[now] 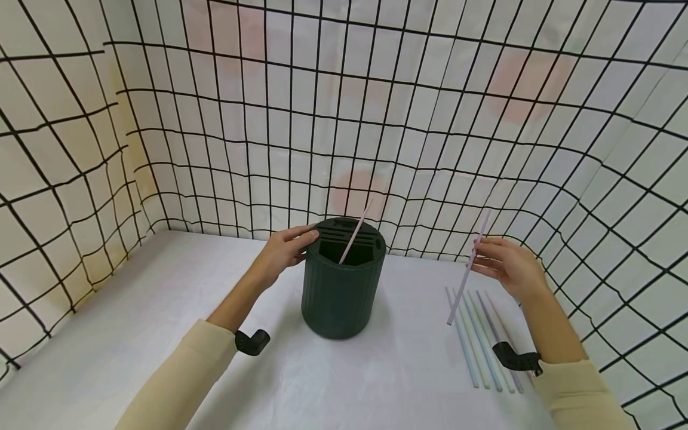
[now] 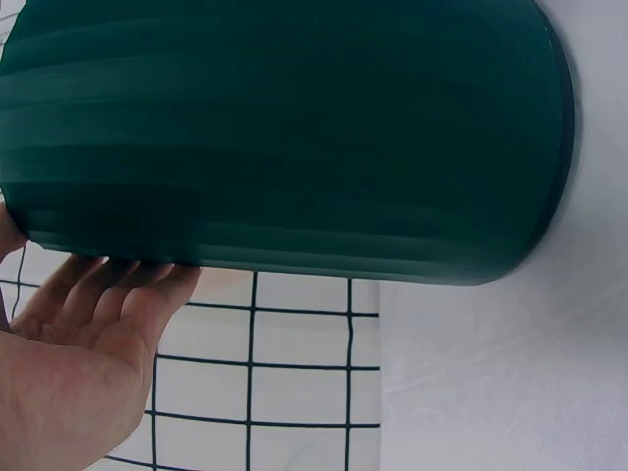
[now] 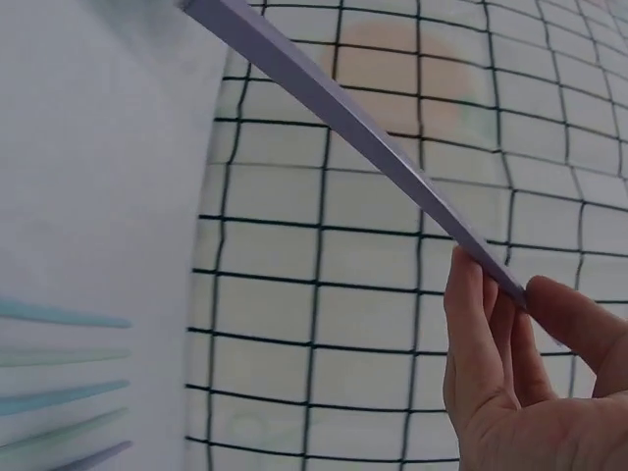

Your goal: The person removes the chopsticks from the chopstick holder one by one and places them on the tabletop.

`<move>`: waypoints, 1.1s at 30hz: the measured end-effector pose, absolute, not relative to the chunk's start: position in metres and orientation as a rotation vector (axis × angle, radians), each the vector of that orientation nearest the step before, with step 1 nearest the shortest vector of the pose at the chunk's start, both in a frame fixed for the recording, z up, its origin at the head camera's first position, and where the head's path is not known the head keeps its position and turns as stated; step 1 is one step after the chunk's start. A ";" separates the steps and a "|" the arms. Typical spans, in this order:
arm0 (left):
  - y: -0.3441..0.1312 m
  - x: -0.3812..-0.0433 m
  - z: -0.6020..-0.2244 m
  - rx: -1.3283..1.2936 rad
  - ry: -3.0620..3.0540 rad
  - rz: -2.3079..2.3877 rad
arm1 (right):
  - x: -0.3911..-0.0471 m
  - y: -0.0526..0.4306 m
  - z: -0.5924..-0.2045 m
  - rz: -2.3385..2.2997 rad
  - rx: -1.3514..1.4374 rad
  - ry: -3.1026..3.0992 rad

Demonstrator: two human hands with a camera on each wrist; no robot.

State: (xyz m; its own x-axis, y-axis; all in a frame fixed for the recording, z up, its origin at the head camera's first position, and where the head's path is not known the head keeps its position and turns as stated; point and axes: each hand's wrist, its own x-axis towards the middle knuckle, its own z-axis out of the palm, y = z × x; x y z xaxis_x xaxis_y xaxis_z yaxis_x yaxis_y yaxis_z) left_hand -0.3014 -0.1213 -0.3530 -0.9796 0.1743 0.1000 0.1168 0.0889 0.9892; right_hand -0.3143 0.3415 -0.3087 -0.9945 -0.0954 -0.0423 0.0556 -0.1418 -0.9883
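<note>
A dark green ribbed pen holder (image 1: 344, 298) (image 2: 294, 147) stands upright on the white table, its top divided into slots and a larger opening. One thin pink stick (image 1: 352, 239) leans inside that opening. My left hand (image 1: 285, 248) (image 2: 88, 363) holds the holder's upper left side, thumb near the rim and fingertips against the wall. To the right, my right hand (image 1: 507, 269) (image 3: 520, 392) pinches a pale purple stick (image 1: 460, 292) (image 3: 363, 132) near its upper part between thumb and fingers. That stick is in the air, slanted, its lower end pointing toward the table.
Several pastel sticks (image 1: 466, 357) (image 3: 64, 399) lie side by side on the table below my right hand. A black wire grid (image 1: 290, 113) encloses the back and both sides. Black wrist mounts (image 1: 252, 342) sit on both forearms.
</note>
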 end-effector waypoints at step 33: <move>-0.121 -0.301 -0.353 0.324 2.285 2.077 | -0.334 0.372 -0.437 -1.726 0.091 2.114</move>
